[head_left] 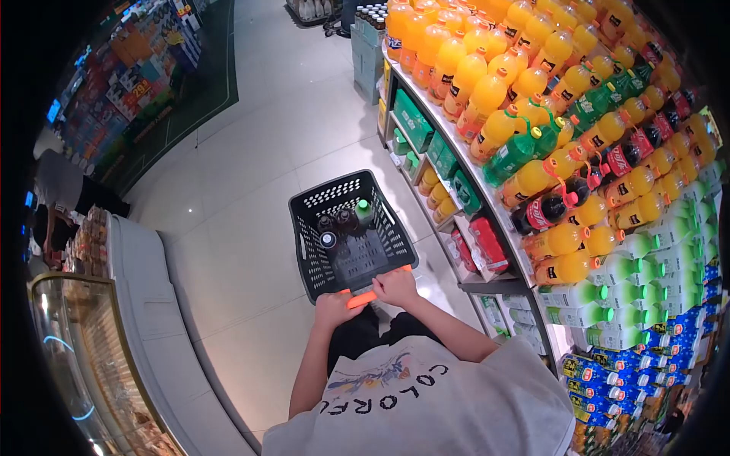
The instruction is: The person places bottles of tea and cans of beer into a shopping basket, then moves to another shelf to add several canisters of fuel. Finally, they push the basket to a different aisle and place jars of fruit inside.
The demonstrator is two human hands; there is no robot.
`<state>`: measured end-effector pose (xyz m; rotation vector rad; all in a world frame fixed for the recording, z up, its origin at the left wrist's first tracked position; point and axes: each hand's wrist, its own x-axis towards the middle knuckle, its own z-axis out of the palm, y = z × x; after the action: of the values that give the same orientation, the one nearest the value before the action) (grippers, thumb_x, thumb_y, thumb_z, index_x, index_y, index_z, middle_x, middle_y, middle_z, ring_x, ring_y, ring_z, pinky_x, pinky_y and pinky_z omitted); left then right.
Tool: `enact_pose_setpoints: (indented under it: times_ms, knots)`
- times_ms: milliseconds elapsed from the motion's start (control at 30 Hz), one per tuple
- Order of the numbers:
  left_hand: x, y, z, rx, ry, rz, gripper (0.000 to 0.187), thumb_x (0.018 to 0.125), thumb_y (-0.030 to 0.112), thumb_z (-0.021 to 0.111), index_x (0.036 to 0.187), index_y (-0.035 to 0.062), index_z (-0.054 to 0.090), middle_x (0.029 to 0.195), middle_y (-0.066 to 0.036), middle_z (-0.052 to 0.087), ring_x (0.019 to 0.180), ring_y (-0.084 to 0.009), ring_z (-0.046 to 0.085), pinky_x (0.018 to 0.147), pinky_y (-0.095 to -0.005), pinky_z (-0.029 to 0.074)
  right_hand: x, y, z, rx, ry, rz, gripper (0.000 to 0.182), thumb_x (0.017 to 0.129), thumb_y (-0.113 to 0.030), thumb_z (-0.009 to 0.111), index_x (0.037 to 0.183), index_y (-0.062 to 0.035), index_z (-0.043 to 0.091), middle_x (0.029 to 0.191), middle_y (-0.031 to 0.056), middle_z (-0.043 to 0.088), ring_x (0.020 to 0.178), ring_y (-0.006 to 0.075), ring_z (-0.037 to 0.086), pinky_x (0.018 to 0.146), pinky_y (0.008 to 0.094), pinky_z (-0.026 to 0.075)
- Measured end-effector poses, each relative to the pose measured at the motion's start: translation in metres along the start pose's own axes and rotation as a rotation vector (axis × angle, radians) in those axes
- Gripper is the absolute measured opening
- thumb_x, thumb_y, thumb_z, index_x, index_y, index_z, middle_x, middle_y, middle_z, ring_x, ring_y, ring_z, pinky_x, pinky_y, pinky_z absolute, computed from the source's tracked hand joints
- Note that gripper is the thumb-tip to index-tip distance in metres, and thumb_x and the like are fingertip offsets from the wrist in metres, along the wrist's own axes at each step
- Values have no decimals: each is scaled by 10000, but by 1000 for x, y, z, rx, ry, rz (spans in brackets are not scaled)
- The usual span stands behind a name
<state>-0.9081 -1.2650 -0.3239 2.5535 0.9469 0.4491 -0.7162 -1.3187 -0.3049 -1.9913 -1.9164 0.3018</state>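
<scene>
My left hand [332, 309] is closed around the left part of an orange handle [362, 299]. Further right, my right hand [396, 287] grips the same handle, its fingers wrapped over it. The handle belongs to a black plastic shopping basket [298, 247] with perforated walls, which sits just in front of my legs. Inside lie several dark bottles [346, 222], one bottle with a green cap [364, 209], and an item with a round white top [328, 240]. Whether the basket rests on wheels is hidden.
On my right stands a shelf [487, 205] stacked with orange drink bottles [487, 95], cola bottles [544, 211] and white-green bottles [601, 315]. A glass display case [76, 342] and white counter [144, 273] line the left, near another person [65, 186]. Tiled floor [251, 144] runs ahead.
</scene>
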Motion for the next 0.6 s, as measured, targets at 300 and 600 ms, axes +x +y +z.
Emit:
enact_pose_setpoints:
  times_ms: [300, 600]
  knots:
    - [131, -114, -13, -101, 61, 27, 388, 602, 494, 670, 544, 120, 586, 447, -77, 510, 420, -246, 545, 425, -337, 442, 163, 25, 19, -16, 103, -55, 238, 710, -238, 557, 526, -88, 562, 456, 87, 511, 455, 260, 544, 447, 379, 418]
    - [267, -220, -33, -91, 71, 90, 365, 608, 448, 686, 516, 127, 538, 430, -47, 487, 392, -217, 522, 412, -321, 434, 339, 59, 12, 281, -310, 239, 374, 816, -380, 520, 636, -64, 609, 585, 88, 588, 561, 252, 584, 546, 359, 445]
